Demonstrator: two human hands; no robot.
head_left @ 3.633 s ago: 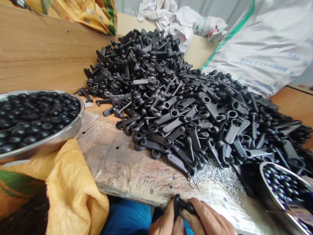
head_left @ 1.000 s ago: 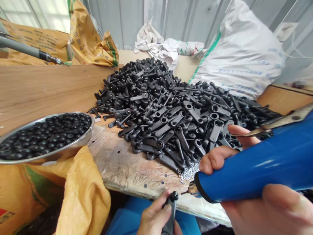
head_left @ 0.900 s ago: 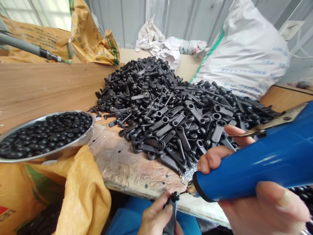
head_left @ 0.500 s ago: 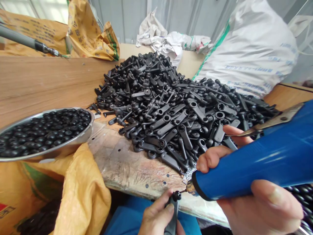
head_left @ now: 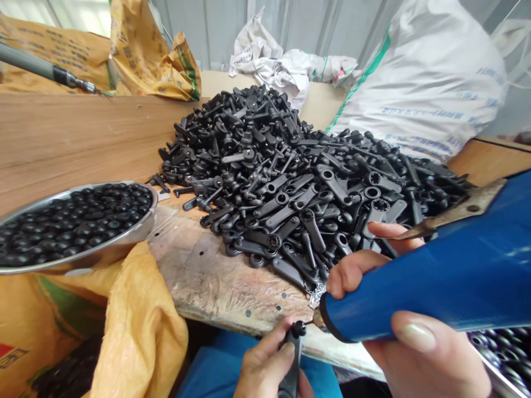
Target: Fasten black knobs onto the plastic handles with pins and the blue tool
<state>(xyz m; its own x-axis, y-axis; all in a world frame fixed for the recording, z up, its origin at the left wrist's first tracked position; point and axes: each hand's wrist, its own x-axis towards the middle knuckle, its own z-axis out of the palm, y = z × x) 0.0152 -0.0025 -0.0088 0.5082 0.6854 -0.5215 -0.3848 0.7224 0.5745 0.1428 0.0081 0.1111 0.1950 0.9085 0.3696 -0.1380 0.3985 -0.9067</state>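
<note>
Wooden workbench (head_left: pixel 70 138), brown grain top, its near edge covered by a worn, scuffed board (head_left: pixel 215 279) drilled with small holes. Lying directly on it: a large heap of black plastic handles (head_left: pixel 290 171) spread from the middle to the right; a small scatter of silver pins (head_left: pixel 317 290) at the heap's near edge; a metal bowl (head_left: pixel 124 243) of black round knobs at the left, a yellow sack (head_left: pixel 136 331) draped below it. At the far side: a crumpled yellow sack (head_left: pixel 141 52), white bags (head_left: pixel 286 66) and a big white sack (head_left: pixel 427 83).
</note>
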